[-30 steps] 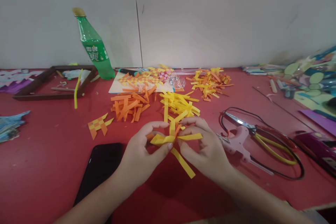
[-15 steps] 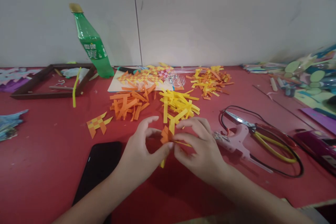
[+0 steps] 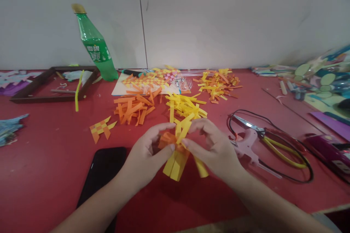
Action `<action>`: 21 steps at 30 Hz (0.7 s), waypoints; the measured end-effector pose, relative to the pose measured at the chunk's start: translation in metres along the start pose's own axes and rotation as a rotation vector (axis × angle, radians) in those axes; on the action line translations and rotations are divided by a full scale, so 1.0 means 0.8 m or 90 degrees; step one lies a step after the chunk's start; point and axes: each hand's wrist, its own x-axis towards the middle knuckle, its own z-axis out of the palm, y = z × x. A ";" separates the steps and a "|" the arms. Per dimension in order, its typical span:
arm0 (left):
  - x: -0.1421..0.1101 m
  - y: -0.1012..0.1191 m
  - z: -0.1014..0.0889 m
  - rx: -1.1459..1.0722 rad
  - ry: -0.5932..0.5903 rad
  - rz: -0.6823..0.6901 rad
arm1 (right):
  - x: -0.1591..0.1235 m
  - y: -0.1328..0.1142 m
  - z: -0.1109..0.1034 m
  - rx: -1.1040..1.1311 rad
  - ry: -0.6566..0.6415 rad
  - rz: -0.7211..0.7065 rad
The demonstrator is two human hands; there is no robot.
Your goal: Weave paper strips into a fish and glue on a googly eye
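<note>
Between my two hands is a piece of woven orange and yellow paper strips (image 3: pixel 177 164), its yellow ends hanging down toward me. My left hand (image 3: pixel 153 149) pinches its left side, by the folded orange part, between thumb and fingers. On the other side my right hand (image 3: pixel 212 147) grips it, thumb pressed on the strips near the middle. Just beyond the hands lie a pile of yellow strips (image 3: pixel 186 105) and a pile of orange strips (image 3: pixel 133 107). A finished woven paper fish (image 3: pixel 101 129) rests left of my left hand.
A black phone (image 3: pixel 102 174) lies beside my left forearm. To the right are scissors (image 3: pixel 284 153), a pink glue gun (image 3: pixel 247 145) and its cord. At the back stand a green bottle (image 3: pixel 95 47) and a dark frame (image 3: pixel 41 100), near mixed paper scraps (image 3: pixel 217 85).
The woven piece has turned, so more of its yellow strips now fan out below the hands. My right thumb has moved onto its front.
</note>
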 end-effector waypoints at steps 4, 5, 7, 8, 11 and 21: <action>0.003 -0.001 -0.001 0.027 0.054 -0.009 | -0.003 -0.010 -0.012 -0.021 0.130 -0.172; 0.003 0.000 -0.002 0.041 0.074 -0.015 | -0.005 -0.014 -0.016 -0.048 0.113 -0.250; 0.004 0.003 -0.002 0.069 0.103 -0.024 | -0.009 -0.020 -0.020 -0.136 0.036 -0.395; 0.004 0.004 -0.003 0.078 0.111 -0.024 | -0.011 -0.022 -0.021 -0.187 0.004 -0.440; 0.005 0.004 -0.004 0.090 0.112 -0.016 | -0.015 -0.020 -0.014 -0.302 0.005 -0.437; 0.000 0.004 0.004 0.161 0.084 0.003 | -0.007 -0.009 0.000 -0.309 0.045 -0.306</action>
